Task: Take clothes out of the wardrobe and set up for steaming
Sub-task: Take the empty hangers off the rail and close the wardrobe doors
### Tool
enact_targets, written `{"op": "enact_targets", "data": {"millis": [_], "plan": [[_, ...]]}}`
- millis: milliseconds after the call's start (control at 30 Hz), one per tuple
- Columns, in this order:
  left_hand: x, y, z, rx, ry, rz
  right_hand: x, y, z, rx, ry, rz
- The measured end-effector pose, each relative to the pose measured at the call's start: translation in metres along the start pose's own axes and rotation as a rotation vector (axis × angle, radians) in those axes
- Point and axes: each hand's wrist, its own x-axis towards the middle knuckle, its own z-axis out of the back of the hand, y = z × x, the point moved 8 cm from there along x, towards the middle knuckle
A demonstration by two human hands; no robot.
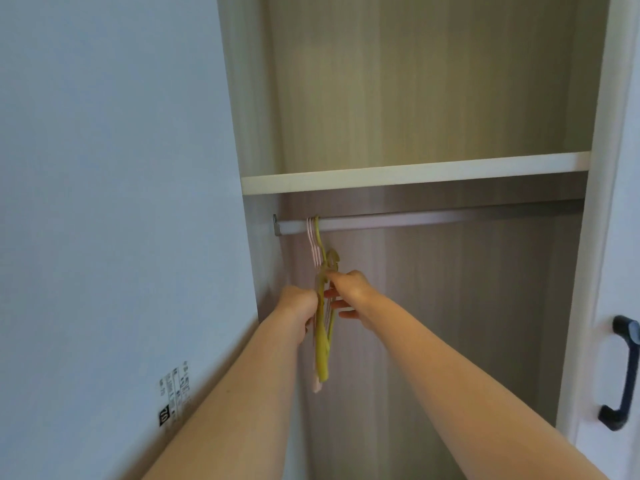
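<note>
Hangers on rail: light, stiff, slippery plastic. Left hand grips bunch; right hand pinches green neck. Best hold: necks.

We're in a home, a bedroom by the look of it, peering into an open wardrobe with wood-grain lining. Above the grip runs a white shelf and a metal hanging rail; plastic hangers dangle there. Right of the grip, a white door with a dark handle.
</note>
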Motion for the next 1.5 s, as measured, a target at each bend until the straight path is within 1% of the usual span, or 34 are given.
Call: {"op": "enact_targets", "data": {"millis": [100,167,333,433,600,867,1200,1333,1500], "plan": [[0.003,0.005,-0.004,-0.072,0.011,0.014,0.008,0.003,0.005,-0.079,-0.056,0.003],[0.007,0.009,-0.007,-0.108,0.027,0.034,0.013,0.002,0.005,-0.101,-0.065,-0.006],[0.011,0.015,-0.013,-0.162,0.062,0.075,0.018,-0.003,0.010,-0.098,-0.074,-0.023],[0.008,0.016,-0.015,-0.219,0.072,0.106,0.016,-0.004,0.009,-0.051,-0.047,-0.021],[0.002,0.018,-0.025,-0.308,0.135,0.146,0.015,-0.004,0.011,-0.037,-0.043,-0.013],[0.001,0.008,-0.028,-0.331,0.116,0.122,0.021,-0.003,0.026,-0.041,-0.079,0.001],[-0.011,-0.020,-0.026,-0.398,0.121,0.015,0.019,0.008,0.045,0.009,-0.127,0.052],[-0.025,-0.017,-0.033,-0.395,0.135,-0.003,0.003,0.003,0.046,0.026,-0.123,0.092],[-0.051,0.003,-0.040,-0.365,0.147,0.005,-0.033,-0.004,0.058,-0.011,-0.187,0.184]]}}
